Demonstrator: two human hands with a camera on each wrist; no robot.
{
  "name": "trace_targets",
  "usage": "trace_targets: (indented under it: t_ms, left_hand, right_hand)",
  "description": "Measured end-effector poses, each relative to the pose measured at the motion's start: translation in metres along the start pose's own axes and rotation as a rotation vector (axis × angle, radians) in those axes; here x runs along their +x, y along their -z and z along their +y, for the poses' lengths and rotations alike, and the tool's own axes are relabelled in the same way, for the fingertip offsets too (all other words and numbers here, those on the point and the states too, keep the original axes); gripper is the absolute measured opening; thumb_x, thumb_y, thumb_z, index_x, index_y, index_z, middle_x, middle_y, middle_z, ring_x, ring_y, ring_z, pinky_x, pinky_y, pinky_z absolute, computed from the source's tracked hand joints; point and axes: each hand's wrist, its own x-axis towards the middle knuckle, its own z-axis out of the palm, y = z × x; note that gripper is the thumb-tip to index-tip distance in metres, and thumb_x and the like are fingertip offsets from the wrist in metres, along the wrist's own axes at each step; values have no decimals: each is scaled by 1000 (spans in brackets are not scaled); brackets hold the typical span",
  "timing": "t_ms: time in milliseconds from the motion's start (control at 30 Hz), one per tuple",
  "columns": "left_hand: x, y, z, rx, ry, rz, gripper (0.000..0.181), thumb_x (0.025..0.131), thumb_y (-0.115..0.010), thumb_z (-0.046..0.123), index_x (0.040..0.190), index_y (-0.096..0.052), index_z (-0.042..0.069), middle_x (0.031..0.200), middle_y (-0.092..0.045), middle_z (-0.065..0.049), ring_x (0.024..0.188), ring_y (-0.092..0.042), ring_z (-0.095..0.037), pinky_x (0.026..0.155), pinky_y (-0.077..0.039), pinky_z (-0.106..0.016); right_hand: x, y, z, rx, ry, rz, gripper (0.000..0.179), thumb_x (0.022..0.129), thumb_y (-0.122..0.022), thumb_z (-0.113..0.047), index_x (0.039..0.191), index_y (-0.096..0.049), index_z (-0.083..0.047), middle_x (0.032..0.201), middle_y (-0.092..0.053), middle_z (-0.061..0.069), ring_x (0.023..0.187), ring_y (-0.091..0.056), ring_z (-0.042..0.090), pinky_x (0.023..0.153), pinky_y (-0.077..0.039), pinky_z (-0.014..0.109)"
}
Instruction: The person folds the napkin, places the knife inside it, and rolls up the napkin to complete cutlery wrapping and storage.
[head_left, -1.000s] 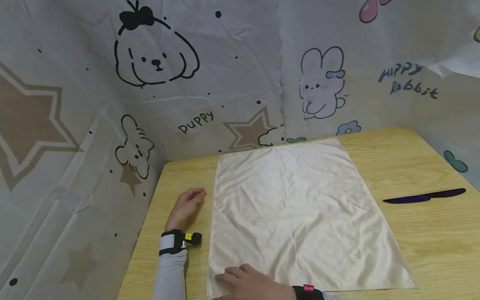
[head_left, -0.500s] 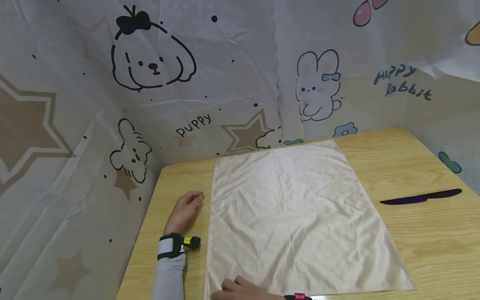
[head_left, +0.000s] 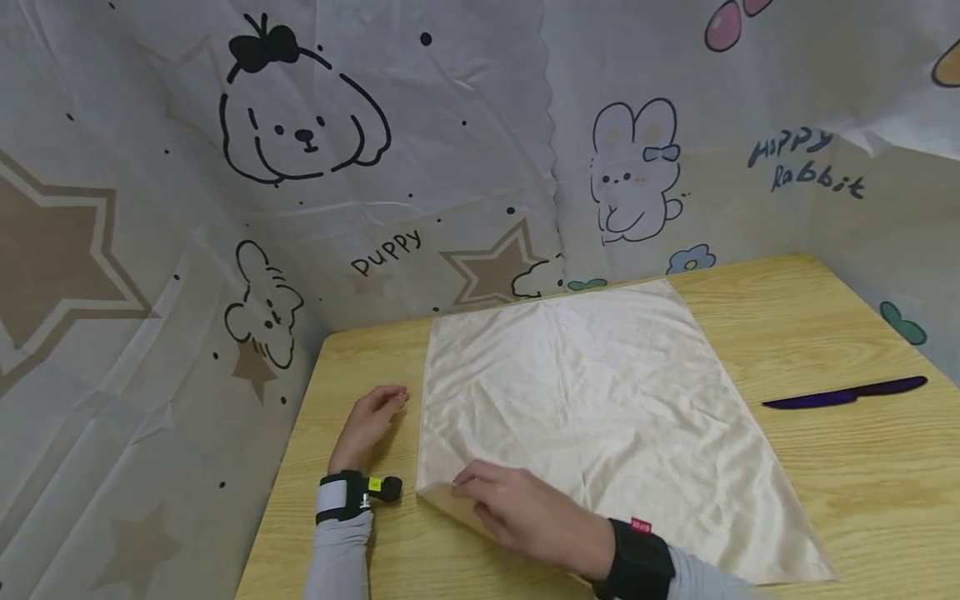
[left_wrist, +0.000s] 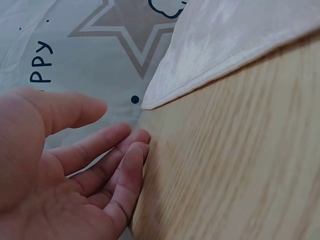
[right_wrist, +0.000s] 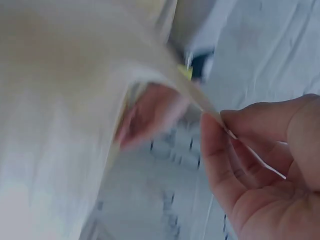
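A cream satin cloth (head_left: 570, 383) lies spread over the table, lightly wrinkled. My right hand (head_left: 528, 512) pinches its near left corner between thumb and forefinger and holds it raised, so that edge folds up off the wood. In the right wrist view the cloth (right_wrist: 55, 120) stretches from the pinching fingertips (right_wrist: 214, 135). Left of the cloth, my left hand (head_left: 369, 427) rests on the table with relaxed, slightly bent fingers and holds nothing. The left wrist view shows that hand (left_wrist: 75, 175) apart from the cloth's edge (left_wrist: 200, 80).
A dark purple knife (head_left: 843, 393) lies on the wooden table (head_left: 847, 467) to the right of the cloth. Printed fabric walls (head_left: 480, 125) with cartoon animals stand behind the table and along its left and right sides.
My right hand has come up and forward from the near edge, lifting the cloth's near left corner off the table. The left hand has stayed in place. The knife lies as before.
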Motion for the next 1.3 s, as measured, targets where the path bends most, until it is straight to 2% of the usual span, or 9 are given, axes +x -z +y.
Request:
trace_targets:
  t_ms: [267,400,600,767,967,1033,1167,1233,1300]
  left_hand:
    - [-3,8,-1,-15,-19,7,38,100,-54,25,131,-57,2,130,-59,-16,117,-52,-23,102,-41,-48]
    - [-3,10,-1,-32,-27,7,38,100,-53,22,131,-57,0,129,-59,-17,117,-53,-23,102,-41,-48]
    - [-1,8,-2,-10,-4,3,36,100,-52,22,130,-57,2,130,-60,-15,118,-52,-22,104,-40,-47]
    - [-1,7,-2,8,-14,-9,37,100,-51,21,132,-55,1,132,-58,-16,122,-50,-23,107,-38,-48]
    - [0,6,-3,-4,-10,-8,37,100,-52,23,131,-56,3,131,-59,-15,122,-49,-23,107,-37,-49]
    - [0,4,-3,-8,-1,-9,36,100,-52,23,130,-57,4,131,-59,-14,122,-49,-22,107,-36,-49]
    - [-1,2,-4,-12,2,-8,34,100,-52,21,129,-58,4,130,-60,-13,121,-49,-22,107,-36,-49]
    - [-1,1,-3,-12,-2,-5,34,100,-52,21,129,-58,4,129,-60,-13,121,-50,-22,107,-37,-48]
    - [-1,0,-3,-9,-5,-2,34,100,-52,22,129,-58,5,129,-60,-12,120,-50,-22,107,-37,-48]
  right_hand:
    - [0,62,58,71,-158,175,30,89,-62,2,118,-67,-2,118,-64,5,88,-63,10,68,-56,22]
    - [-4,86,94,107,-208,261,33,87,-63,3,120,-66,-2,120,-63,7,85,-63,10,67,-57,24]
    - [-20,123,155,28,-347,339,40,87,-61,5,126,-62,0,125,-60,12,84,-62,15,67,-58,32]
    - [-40,151,201,-14,-531,338,46,90,-56,5,136,-54,2,135,-51,19,88,-60,25,69,-55,38]
    - [-65,176,242,49,-759,299,55,94,-50,2,148,-39,-2,152,-32,19,101,-49,31,71,-45,31]
    - [-72,182,253,85,-798,284,58,95,-48,2,151,-34,-3,155,-25,20,106,-46,33,75,-44,35]
    - [-81,192,274,163,-819,255,60,96,-42,4,153,-24,0,158,-13,25,121,-36,43,94,-40,55]
    - [-85,196,285,193,-830,238,61,96,-41,4,153,-21,2,159,-8,26,135,-20,45,104,-30,63]
    - [-88,197,295,207,-847,215,60,96,-40,2,153,-19,4,159,-5,27,140,-8,44,109,-21,66]
